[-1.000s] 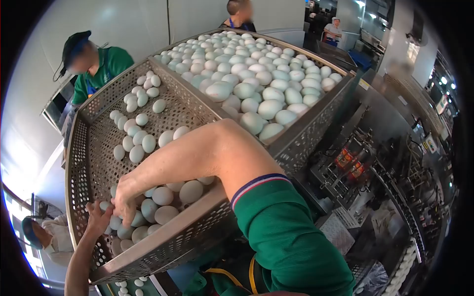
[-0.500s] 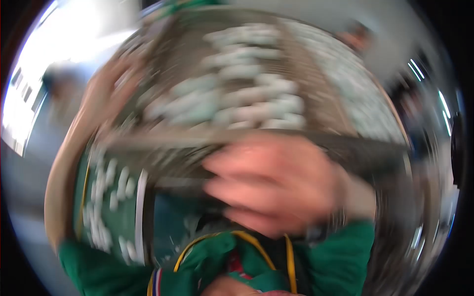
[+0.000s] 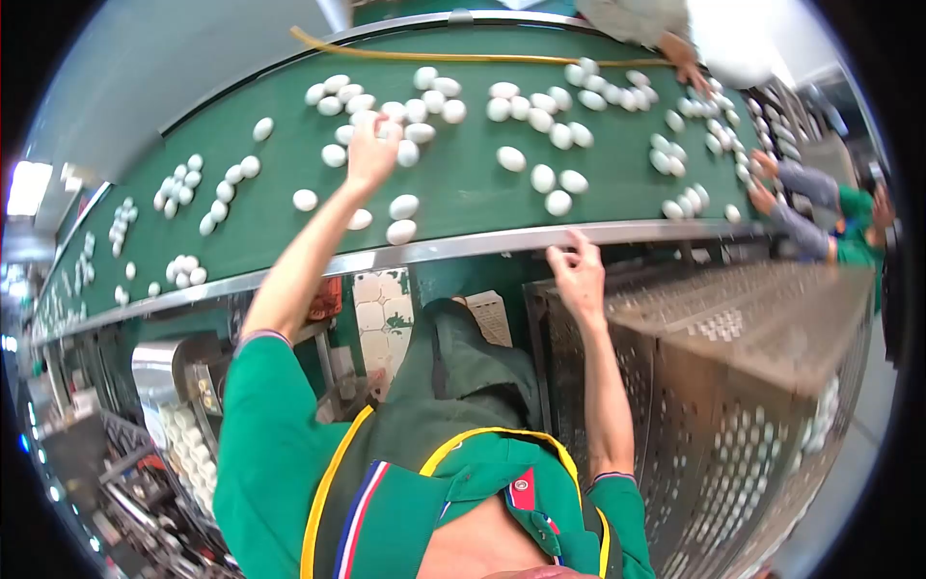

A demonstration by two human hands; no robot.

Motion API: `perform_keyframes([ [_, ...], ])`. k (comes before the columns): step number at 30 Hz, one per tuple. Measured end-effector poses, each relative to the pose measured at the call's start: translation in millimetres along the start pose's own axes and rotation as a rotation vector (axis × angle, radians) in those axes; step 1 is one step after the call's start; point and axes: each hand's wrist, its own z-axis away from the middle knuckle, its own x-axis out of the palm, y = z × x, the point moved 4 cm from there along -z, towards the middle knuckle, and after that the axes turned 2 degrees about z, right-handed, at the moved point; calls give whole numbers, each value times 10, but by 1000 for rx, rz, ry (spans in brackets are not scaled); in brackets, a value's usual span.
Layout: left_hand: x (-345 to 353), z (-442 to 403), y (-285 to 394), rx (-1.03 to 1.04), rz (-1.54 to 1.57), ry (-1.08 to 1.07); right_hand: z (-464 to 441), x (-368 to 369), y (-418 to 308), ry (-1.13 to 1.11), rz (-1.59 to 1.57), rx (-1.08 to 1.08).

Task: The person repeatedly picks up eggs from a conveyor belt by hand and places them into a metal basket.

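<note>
White eggs (image 3: pixel 445 87) lie in loose groups on a long green belt (image 3: pixel 444 164). Over a cluster left of centre, my left hand (image 3: pixel 374 154) reaches out with bent fingers closed round an egg (image 3: pixel 365 119); the fingers partly hide it. Other eggs touch or sit close beside these fingertips. My right hand (image 3: pixel 581 275) is at the belt's near metal rail (image 3: pixel 463 240), fingers apart and nothing in them. Beyond it on the belt is a small group of eggs (image 3: pixel 558 203).
A perforated metal bin (image 3: pixel 666 357) stands to my right below the rail. A yellow strip (image 3: pixel 434 56) runs along the belt's far side. At the right end, another person's hands (image 3: pixel 762 183) are near eggs; across the belt, a further hand (image 3: pixel 683 60) reaches in.
My view has swung from a blurred tray of pale eggs to the green belt. My left hand is now among the eggs on the belt, and my right hand is at the rail.
</note>
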Motion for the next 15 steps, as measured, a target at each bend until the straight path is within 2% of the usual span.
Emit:
perform_keyframes([
  [1, -86, 147, -349, -74, -39, 52, -312, 128, 292, 67, 146, -93],
  [2, -155, 295, -605, -202, -79, 148, -544, 158, 296, 48, 216, 24],
  [3, -206, 404, -797, -327, -116, 239, -852, 264, 575, 121, 410, -118],
  [5, -227, 431, -1048, -505, -141, 254, -1266, 404, 721, 140, 406, 202],
  [7, -129, 254, -1129, -463, -202, 232, -1520, 603, 811, 138, 451, 285],
  [11, 159, -234, -1102, -221, -317, 47, -1663, 962, 701, 122, 471, 135],
  [13, 308, -406, -1056, -94, -530, -88, -1625, 1041, 640, 180, 525, -23],
  [15, 395, -508, -1038, 53, -562, -228, -1587, 1095, 579, 142, 584, -87],
])
